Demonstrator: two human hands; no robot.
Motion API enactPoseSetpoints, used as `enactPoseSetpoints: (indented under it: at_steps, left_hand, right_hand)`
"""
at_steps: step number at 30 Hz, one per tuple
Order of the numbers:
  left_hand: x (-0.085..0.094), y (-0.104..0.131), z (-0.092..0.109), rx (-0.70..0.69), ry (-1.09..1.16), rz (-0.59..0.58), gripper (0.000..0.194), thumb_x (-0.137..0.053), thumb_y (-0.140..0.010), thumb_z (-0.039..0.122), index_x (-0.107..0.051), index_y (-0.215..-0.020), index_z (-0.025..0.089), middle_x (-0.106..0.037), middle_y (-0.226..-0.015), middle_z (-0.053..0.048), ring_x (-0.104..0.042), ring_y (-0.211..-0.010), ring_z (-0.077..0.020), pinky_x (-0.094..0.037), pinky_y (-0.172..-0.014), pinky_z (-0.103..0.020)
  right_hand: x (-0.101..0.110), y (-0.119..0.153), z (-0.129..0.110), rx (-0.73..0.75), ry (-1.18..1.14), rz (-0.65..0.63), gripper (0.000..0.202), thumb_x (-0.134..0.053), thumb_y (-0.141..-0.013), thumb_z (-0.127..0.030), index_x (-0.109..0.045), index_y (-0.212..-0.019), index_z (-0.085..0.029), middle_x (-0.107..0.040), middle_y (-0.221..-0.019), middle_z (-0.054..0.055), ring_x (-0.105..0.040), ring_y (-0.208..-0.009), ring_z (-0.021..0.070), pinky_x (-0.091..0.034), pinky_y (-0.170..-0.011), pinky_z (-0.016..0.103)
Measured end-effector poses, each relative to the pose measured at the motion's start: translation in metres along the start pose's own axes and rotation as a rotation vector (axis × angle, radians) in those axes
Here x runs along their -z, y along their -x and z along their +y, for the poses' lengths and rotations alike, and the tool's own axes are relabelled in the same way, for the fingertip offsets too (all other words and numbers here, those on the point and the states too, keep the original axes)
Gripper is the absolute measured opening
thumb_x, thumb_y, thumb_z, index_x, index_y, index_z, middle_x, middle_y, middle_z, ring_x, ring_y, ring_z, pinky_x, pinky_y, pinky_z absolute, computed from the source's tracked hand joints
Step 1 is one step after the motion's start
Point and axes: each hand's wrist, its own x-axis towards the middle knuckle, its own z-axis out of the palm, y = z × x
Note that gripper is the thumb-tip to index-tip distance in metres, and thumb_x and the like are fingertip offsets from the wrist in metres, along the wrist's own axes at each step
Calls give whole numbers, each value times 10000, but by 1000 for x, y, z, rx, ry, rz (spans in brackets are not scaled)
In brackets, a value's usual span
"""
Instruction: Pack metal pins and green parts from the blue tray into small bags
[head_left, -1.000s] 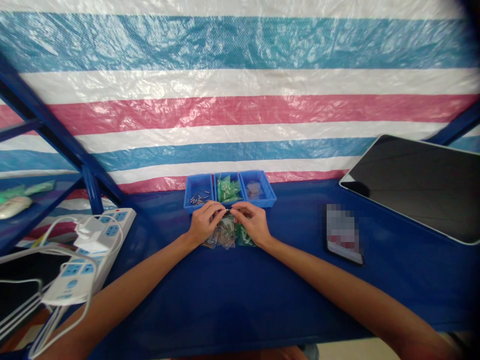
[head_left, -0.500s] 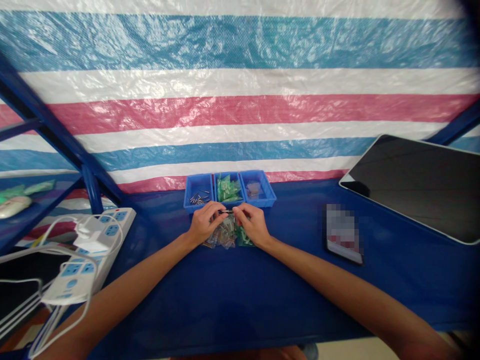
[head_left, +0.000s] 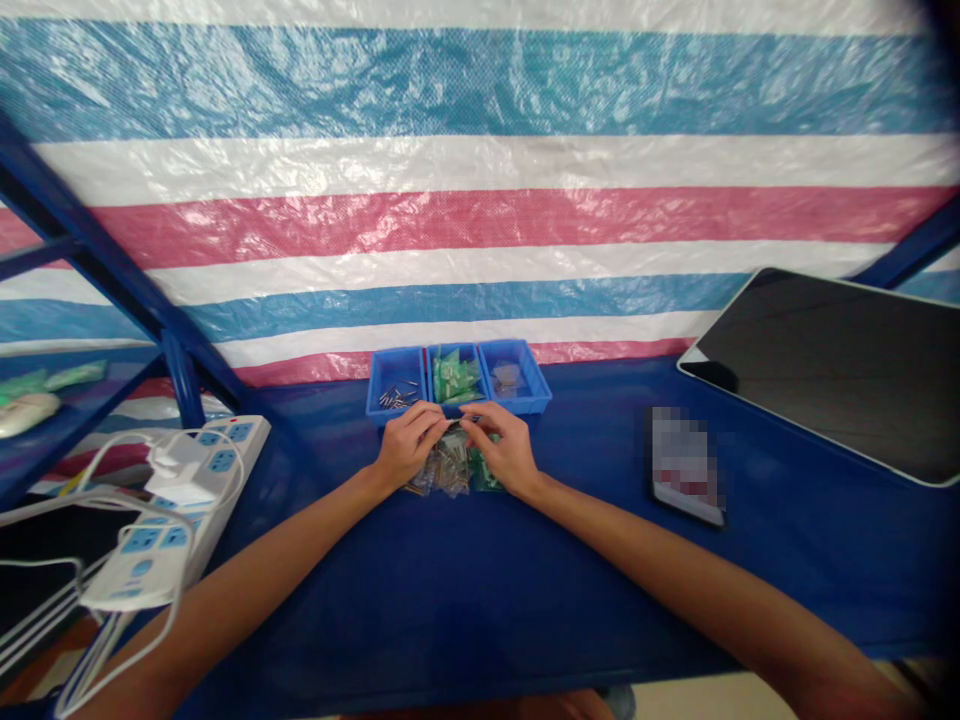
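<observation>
Both my hands meet just in front of a row of small blue trays. My left hand (head_left: pixel 409 446) is closed in a pinch, its fingertips on one end of a small thin metal piece (head_left: pixel 454 421). The fingers of my right hand (head_left: pixel 504 447) pinch the other end; most of the piece is covered, so its exact kind does not show. Below the hands lie a clear plastic bag (head_left: pixel 450 468) of small metal parts and, partly under my right hand, a green bag (head_left: pixel 487 474).
The left blue tray (head_left: pixel 373 385) has loose metal pins, the middle one green packets (head_left: pixel 456 376), the right one small clear pieces (head_left: pixel 508 378). A power strip (head_left: pixel 191 520) with white cables stands left. A phone (head_left: pixel 686 465) and a dark-screened panel (head_left: pixel 840 370) lie right.
My fingertips have shifted slightly on the thin metal piece, and less of it shows now. My right fingers have moved a little to the left. The trays and bags stay put.
</observation>
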Motion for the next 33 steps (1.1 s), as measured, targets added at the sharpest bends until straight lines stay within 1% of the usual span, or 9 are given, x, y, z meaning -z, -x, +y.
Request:
enactPoseSetpoints:
  at_steps: [3,6,13,19,22,24,27,29,33]
  left_hand:
    - [1,0,1,7,-4,-1,172,-467,-917,230,-613,-861,158,-618,-895,-65,-592,-843,-141,-480,-773,-267]
    - [1,0,1,12,-6,11,181,-457,-922,245,-608,-873,159,-624,-887,-64,-599,-838,-142,-485,-769,-268]
    - [-3,3,-2,32,55,52,175,-530,-890,295,-578,-1001,168,-632,-878,-41,-569,-606,-78,-473,-559,-192]
    - [-2,1,0,-11,10,21,125,-508,-901,255,-598,-911,168,-630,-875,-54,-584,-717,-112,-480,-631,-221]
    - [0,1,2,-24,1,3,134,-487,-910,236,-601,-887,168,-629,-878,-56,-600,-806,-133,-487,-704,-245]
    - [1,1,2,-23,-42,64,127,-495,-905,231,-604,-876,173,-629,-855,-47,-600,-820,-142,-485,-744,-269]
    - [5,0,3,30,-239,305,76,-567,-864,243,-622,-854,192,-632,-896,-51,-582,-916,-188,-438,-883,-364]
    - [7,-1,2,101,-364,456,73,-601,-840,267,-635,-850,203,-614,-971,-62,-548,-1013,-224,-364,-976,-430]
    - [9,-6,-2,266,-390,542,125,-580,-854,314,-630,-888,204,-561,-1062,-73,-502,-1089,-233,-304,-1026,-438]
  right_hand:
    - [0,-1,0,27,42,-14,206,-548,-873,-377,-677,-889,-218,-644,-881,53,-604,-708,163,-497,-650,281]
    - [1,-2,-1,44,84,-19,223,-518,-890,-381,-665,-871,-215,-639,-850,53,-598,-758,178,-485,-672,287]
    - [3,-2,-3,60,177,-31,297,-453,-920,-398,-632,-784,-203,-597,-704,27,-547,-674,160,-434,-656,276]
    - [4,-3,-2,71,218,-62,374,-436,-928,-413,-617,-683,-196,-578,-640,9,-534,-608,139,-408,-620,258]
    - [4,-2,-2,65,203,-72,351,-459,-918,-413,-645,-712,-198,-603,-668,19,-548,-620,145,-425,-633,269]
    - [3,-2,-2,46,164,-54,287,-498,-895,-422,-675,-832,-205,-639,-742,29,-571,-647,156,-447,-638,274]
    - [2,-1,-2,0,108,-15,283,-510,-885,-424,-661,-995,-211,-668,-827,40,-606,-697,170,-469,-630,270]
    - [1,-1,-1,-15,96,-5,291,-489,-895,-421,-659,-996,-208,-669,-824,42,-618,-725,177,-472,-623,266]
    - [1,-1,0,-1,98,-19,299,-459,-908,-418,-670,-953,-210,-663,-818,46,-622,-751,184,-469,-627,267]
